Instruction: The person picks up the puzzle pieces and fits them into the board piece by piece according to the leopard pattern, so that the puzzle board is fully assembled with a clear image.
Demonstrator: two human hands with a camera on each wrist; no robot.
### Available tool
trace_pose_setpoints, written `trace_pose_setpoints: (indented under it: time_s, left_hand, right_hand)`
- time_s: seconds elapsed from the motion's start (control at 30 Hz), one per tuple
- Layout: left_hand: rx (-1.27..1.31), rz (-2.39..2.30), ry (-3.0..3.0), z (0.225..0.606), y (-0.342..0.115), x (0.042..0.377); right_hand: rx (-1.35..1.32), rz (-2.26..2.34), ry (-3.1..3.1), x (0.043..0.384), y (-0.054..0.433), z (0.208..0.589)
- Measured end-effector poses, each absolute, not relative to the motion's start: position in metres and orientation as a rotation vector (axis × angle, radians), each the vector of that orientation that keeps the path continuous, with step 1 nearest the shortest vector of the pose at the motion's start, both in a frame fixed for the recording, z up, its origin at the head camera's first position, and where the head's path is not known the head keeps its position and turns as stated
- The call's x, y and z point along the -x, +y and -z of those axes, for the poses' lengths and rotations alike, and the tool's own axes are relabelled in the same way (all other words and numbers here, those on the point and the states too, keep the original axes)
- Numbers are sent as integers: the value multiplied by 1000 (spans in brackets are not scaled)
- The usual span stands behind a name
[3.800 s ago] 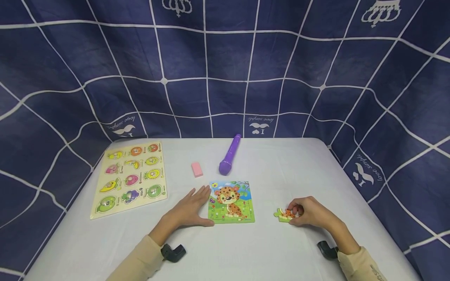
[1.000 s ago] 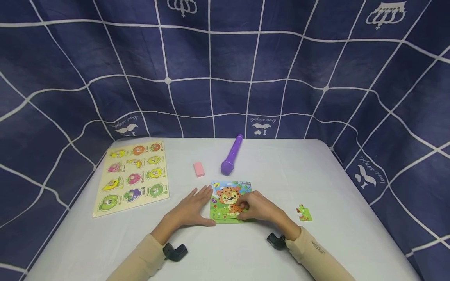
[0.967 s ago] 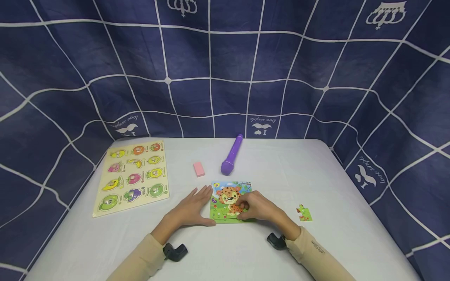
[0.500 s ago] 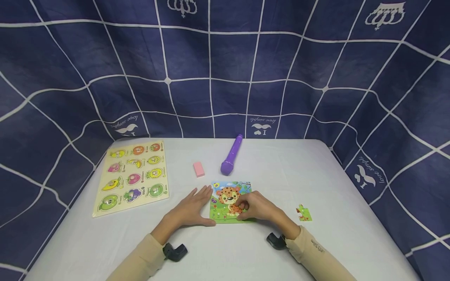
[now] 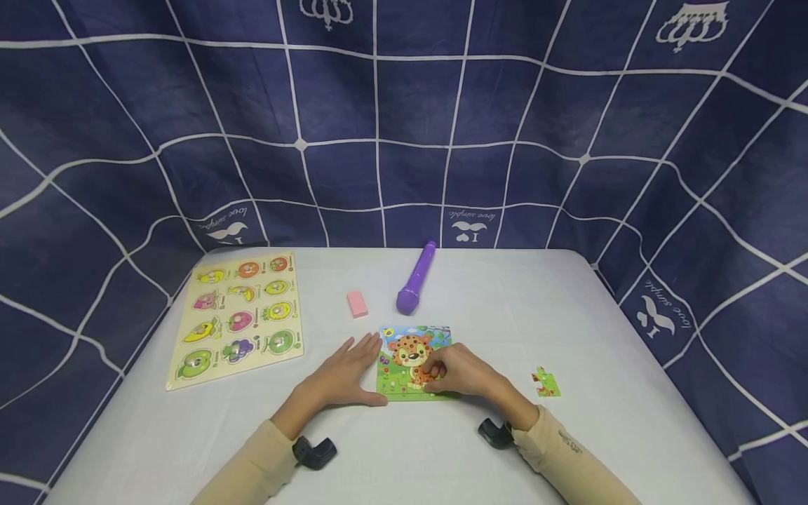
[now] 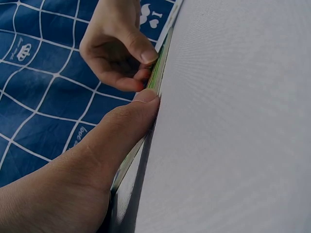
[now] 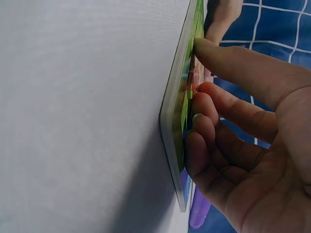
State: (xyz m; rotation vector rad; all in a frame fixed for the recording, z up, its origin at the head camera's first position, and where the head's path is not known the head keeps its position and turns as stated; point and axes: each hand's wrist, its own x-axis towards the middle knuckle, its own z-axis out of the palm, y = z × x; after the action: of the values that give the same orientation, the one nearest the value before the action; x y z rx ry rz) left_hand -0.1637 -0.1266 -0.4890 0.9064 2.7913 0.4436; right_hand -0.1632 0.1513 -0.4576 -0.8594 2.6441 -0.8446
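A jigsaw puzzle (image 5: 394, 375) with a spotted cub on grass lies flat on the white table. My left hand (image 5: 341, 375) rests spread at its left side, thumb along the near corner and fingertips by the left edge. In the left wrist view the left thumb (image 6: 126, 126) touches the board's edge. Over the lower right of the picture my right hand (image 5: 463, 372) pinches a puzzle piece (image 7: 193, 80), thumb and curled fingers down against the board. The hand hides much of that piece. To the right lies a loose green puzzle piece (image 5: 547, 384).
A wooden fruit board (image 5: 236, 319) lies at the left of the table (image 5: 404, 456). Behind the puzzle are a pink block (image 5: 356, 304) and a purple toy microphone (image 5: 415, 279). A blue checked cloth (image 5: 404, 140) stands around the back and sides.
My right hand has brought the puzzle piece from the right of the table to the puzzle. Over the last second its thumb and the piece shift slightly. My left hand stays put.
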Motion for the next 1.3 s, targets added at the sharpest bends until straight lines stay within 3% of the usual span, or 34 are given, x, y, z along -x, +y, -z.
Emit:
trace_pose_setpoints:
  time_s: [1.3]
  left_hand:
    - [-894, -444, 2785, 488, -126, 164]
  right_hand:
    - [821, 829, 2606, 165, 154, 452]
